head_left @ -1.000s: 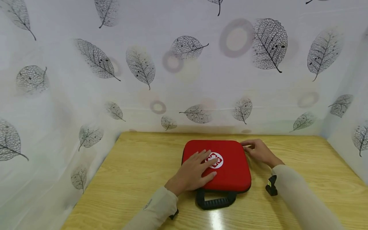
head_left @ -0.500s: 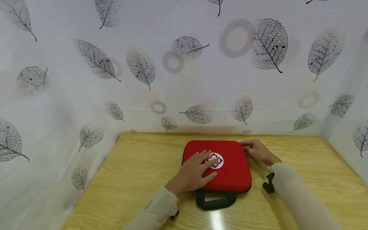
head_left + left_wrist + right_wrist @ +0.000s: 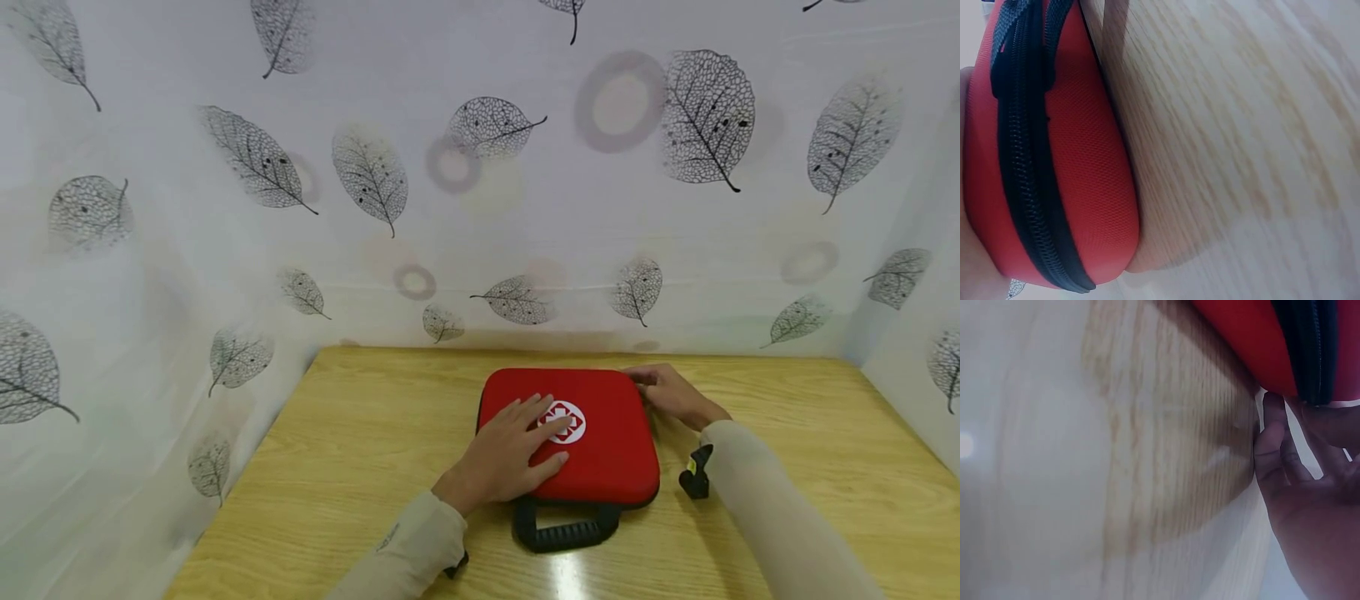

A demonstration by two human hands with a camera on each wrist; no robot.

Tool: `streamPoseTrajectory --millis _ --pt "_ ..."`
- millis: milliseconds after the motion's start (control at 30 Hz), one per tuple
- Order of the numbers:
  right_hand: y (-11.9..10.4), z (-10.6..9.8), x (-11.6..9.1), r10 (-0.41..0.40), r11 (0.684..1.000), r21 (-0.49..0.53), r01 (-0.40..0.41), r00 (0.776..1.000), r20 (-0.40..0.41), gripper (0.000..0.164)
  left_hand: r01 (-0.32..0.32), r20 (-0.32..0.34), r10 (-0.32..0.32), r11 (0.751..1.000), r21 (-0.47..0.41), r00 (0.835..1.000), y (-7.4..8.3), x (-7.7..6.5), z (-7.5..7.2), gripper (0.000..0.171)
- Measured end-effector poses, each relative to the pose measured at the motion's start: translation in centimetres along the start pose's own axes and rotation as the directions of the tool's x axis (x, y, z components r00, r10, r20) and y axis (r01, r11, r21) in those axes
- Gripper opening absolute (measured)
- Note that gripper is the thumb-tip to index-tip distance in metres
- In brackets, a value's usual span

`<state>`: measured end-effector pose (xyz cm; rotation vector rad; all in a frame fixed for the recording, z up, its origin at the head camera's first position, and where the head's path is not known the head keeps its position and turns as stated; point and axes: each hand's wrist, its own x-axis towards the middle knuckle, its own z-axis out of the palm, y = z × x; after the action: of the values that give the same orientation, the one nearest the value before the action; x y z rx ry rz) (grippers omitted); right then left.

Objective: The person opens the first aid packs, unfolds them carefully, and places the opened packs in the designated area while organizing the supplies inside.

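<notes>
A red first-aid case (image 3: 600, 467) with a white emblem lies closed on the wooden table, its black handle (image 3: 566, 535) towards me. My left hand (image 3: 506, 454) rests flat on the lid's left half, fingers spread and partly over the emblem. At the far right corner is my right hand (image 3: 671, 396), fingers bent against the case's edge. A black zipper (image 3: 1025, 162) runs around the side in the left wrist view. The right wrist view shows the right thumb and fingers right at the zipper's corner end (image 3: 1316, 394); I cannot tell whether they pinch a zipper pull, as the tips are partly hidden.
The wooden table (image 3: 360, 450) extends on both sides of the case. Behind it and at both sides hangs a pale curtain (image 3: 525, 225) with a leaf print. Each sleeve has a black wrist mount (image 3: 696, 473), the right one near the tabletop.
The right hand's fingers have drawn in closer around the case's far right corner, and its wrist has shifted slightly left. The left hand and the case stay put.
</notes>
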<state>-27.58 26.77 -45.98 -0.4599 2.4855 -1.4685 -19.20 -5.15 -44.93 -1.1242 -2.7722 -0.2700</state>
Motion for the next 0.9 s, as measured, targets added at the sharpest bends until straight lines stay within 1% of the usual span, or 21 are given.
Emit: streamPoseTrajectory --millis 67,133,367,600,733,833,900 --pt "0.0 0.0 0.1 -0.003 1.000 -0.016 0.003 1.000 0.002 0.043 0.003 0.002 -0.003 1.000 0.000 1.000 0.0 0.0 0.0 0.056" --pt "0.1 0.0 0.2 -0.002 1.000 -0.001 0.002 1.000 0.008 0.043 0.006 0.002 -0.006 1.000 0.002 1.000 0.0 -0.1 0.0 0.057" --pt "0.3 -0.1 0.7 -0.035 0.999 0.027 0.034 0.999 0.039 0.048 0.003 0.002 -0.003 1.000 0.002 1.000 0.1 0.0 0.0 0.056" --pt "0.4 -0.3 1.3 -0.031 0.995 0.102 0.019 0.993 0.113 0.057 0.005 0.014 -0.005 1.000 -0.010 1.000 0.0 0.0 0.1 0.058" --pt "0.4 -0.6 1.5 -0.012 0.993 0.119 -0.003 0.992 0.128 0.056 0.005 0.010 -0.005 1.000 -0.005 1.000 0.0 0.0 0.1 0.058" --pt "0.3 -0.6 1.7 0.012 0.989 0.145 -0.030 0.992 0.123 0.056 0.004 0.010 -0.004 1.000 -0.005 1.000 0.0 0.0 0.0 0.057" --pt "0.3 -0.6 1.9 0.003 0.986 0.166 -0.025 0.991 0.131 0.058 0.003 0.009 -0.003 1.000 -0.005 1.000 0.0 0.0 0.0 0.057"
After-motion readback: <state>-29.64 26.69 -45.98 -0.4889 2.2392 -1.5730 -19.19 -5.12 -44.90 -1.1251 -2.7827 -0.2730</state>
